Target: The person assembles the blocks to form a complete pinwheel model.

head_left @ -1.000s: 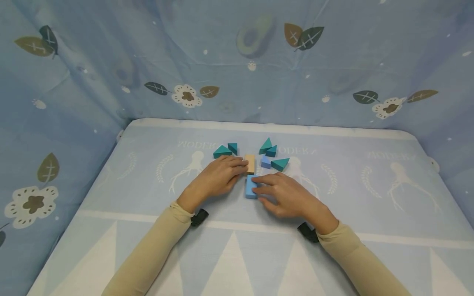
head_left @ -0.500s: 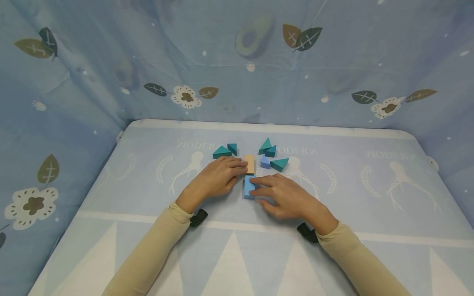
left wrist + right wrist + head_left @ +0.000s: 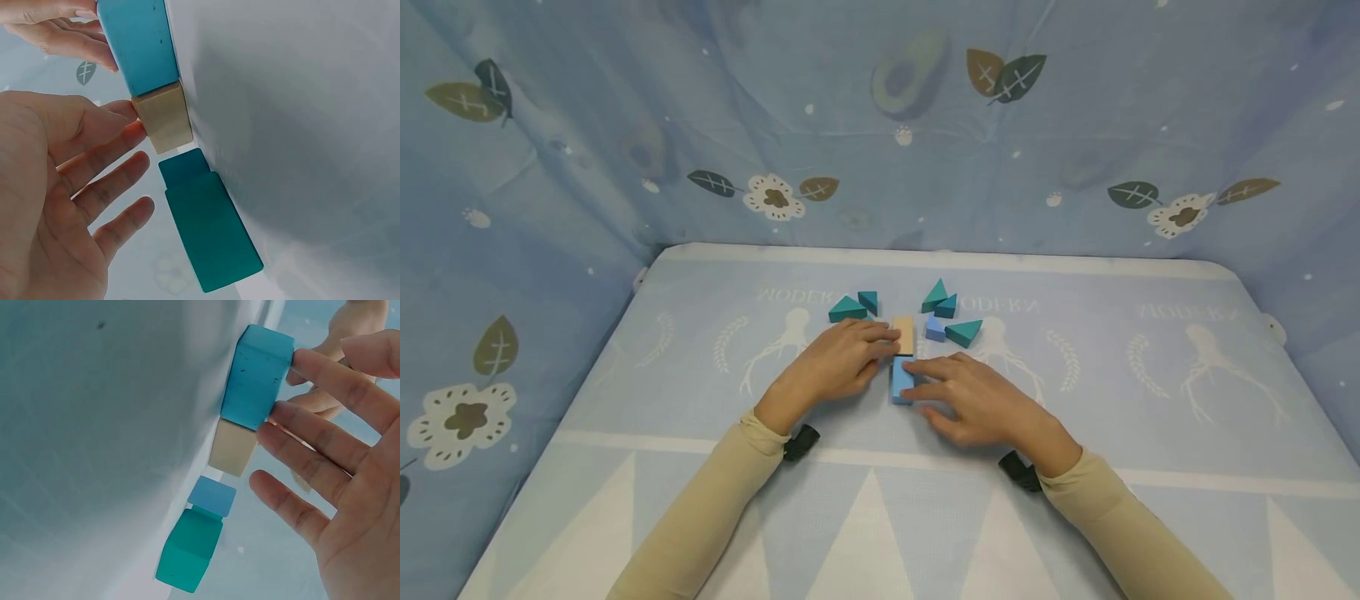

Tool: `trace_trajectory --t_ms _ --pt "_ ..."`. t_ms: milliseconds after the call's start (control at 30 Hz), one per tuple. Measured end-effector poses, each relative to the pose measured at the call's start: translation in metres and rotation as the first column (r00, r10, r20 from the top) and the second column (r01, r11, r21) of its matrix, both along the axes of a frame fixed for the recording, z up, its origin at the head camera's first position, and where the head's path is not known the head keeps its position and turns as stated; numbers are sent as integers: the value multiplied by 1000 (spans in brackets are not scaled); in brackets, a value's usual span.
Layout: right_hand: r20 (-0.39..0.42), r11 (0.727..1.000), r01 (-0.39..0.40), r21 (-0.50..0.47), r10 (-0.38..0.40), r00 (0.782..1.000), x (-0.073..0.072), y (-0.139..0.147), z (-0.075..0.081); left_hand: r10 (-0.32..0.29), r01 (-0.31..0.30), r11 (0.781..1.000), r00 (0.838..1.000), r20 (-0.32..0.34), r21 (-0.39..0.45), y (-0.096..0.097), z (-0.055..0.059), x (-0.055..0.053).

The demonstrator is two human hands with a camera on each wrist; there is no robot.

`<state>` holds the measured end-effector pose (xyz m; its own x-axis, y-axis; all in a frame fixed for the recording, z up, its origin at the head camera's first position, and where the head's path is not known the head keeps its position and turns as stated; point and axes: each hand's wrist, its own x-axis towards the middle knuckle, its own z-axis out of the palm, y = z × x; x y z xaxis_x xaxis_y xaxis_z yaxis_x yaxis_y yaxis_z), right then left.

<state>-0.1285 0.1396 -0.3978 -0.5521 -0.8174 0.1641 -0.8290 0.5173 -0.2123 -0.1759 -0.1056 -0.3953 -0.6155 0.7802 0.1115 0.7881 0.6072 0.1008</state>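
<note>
In the head view, a tan rectangular block [image 3: 906, 333] lies end to end with a blue rectangular block [image 3: 901, 385] in one line on the table. My left hand [image 3: 842, 360] lies beside the tan block, its extended fingers touching it from the left. From the right, my right hand [image 3: 976, 402] rests fingertips on the blue block, fingers mostly straight. The left wrist view shows the tan block [image 3: 165, 117] meeting the end of the blue block [image 3: 139, 47]. In the right wrist view, fingertips [image 3: 306, 359] touch the blue block's [image 3: 257, 378] side.
Beyond the left hand lie two teal triangular blocks, one larger [image 3: 847, 308] and one darker [image 3: 868, 302]. To the right sit a small periwinkle triangle [image 3: 935, 330] and several teal triangles [image 3: 964, 333]. A patterned cloth curtain [image 3: 880, 167] closes the table's back and sides.
The blue block has slid slightly left under the right fingertips, and now lines up more closely with the tan block. The left hand has stayed almost still.
</note>
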Motion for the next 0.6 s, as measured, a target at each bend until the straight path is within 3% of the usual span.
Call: trace_trajectory --t_ms 600 --pt "4 998 18 60 -18 1000 7 -4 5 -20 20 1000 1000 -21 3 3 2 4"
